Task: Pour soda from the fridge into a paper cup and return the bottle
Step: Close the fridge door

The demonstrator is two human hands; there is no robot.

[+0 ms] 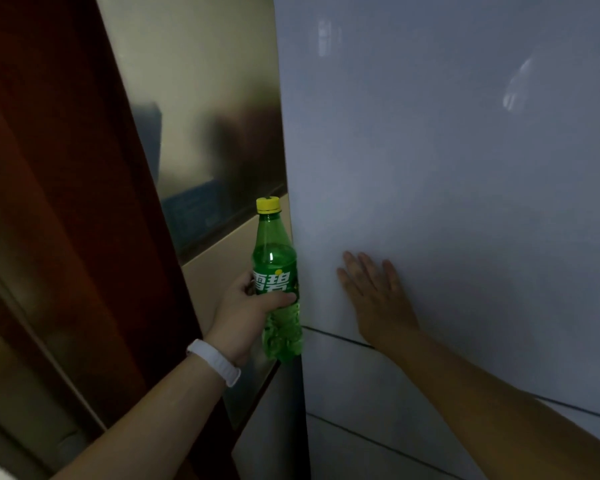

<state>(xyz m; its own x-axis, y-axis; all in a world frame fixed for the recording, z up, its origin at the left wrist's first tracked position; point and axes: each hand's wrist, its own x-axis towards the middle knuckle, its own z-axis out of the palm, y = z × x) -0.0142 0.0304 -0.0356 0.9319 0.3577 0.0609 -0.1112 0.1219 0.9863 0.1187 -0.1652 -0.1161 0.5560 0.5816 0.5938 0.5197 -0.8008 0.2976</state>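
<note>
Green soda bottle [277, 282] held upright in left hand [243, 317], fingers and thumb curled round labelled middle; yellow cap [268, 205] seen above grip, still on. White wristband [214, 361] worn below grip. Right hand [374, 292] laid flat, fingers straight, on pale fridge door [465, 168], just beside bottle; door appears closed.

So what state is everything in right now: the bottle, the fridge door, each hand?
Soda bottle: upright, yellow cap on, partly full.
Fridge door: looks shut; no gap shows.
Left hand: grips the bottle around its label.
Right hand: fingers straight, palm flat on the door.
Wristband: worn on the left wrist.
</note>
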